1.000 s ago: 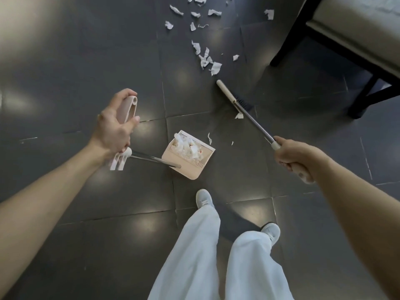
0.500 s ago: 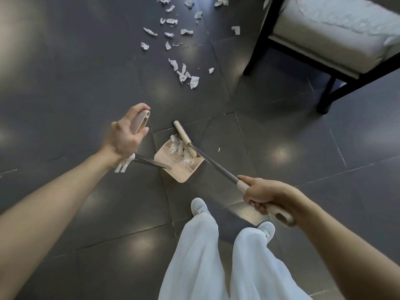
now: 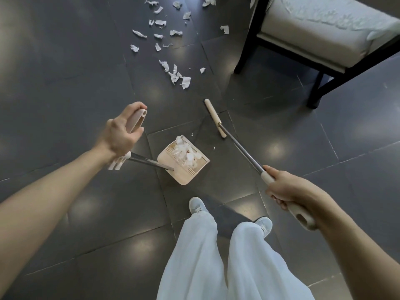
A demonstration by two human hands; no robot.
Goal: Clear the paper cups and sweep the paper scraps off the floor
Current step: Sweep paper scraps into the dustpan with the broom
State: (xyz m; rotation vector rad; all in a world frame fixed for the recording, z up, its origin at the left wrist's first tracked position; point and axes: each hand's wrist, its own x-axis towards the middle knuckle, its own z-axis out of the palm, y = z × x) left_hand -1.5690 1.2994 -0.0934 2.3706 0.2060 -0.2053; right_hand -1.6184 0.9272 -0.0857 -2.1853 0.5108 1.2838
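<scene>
1. The left hand (image 3: 121,134) is closed round the beige grip (image 3: 137,118) at the top of the dustpan's pole, with the fingers curled over it and the thumb on the near side.
2. From under that hand a metal pole (image 3: 149,162) slants down to the dustpan (image 3: 183,177), which sits on the dark tiled floor (image 3: 65,87) just ahead of the person's shoes (image 3: 195,205).
3. A heap of white paper scraps (image 3: 186,153) lies inside the dustpan, filling its far half.
4. The right hand (image 3: 287,189) is wrapped tight round the pale upper end of the broom (image 3: 242,151), and the butt of the handle juts out behind the palm.
5. The broom's steel shaft runs forward and left from that hand to a beige broom head (image 3: 215,118), which is near the dustpan's far right side but apart from it. I cannot tell whether the bristles touch the tiles.
6. Two tiny scraps (image 3: 214,148) lie on the tiles between dustpan and broom head.
7. More loose scraps (image 3: 175,74) are scattered on the floor beyond the broom head, reaching towards the top edge of the view.
8. A black-framed chair (image 3: 324,33) with a pale cushion stands at the upper right, well apart from the dustpan.
9. White trousers (image 3: 201,256) fill the lower middle.
</scene>
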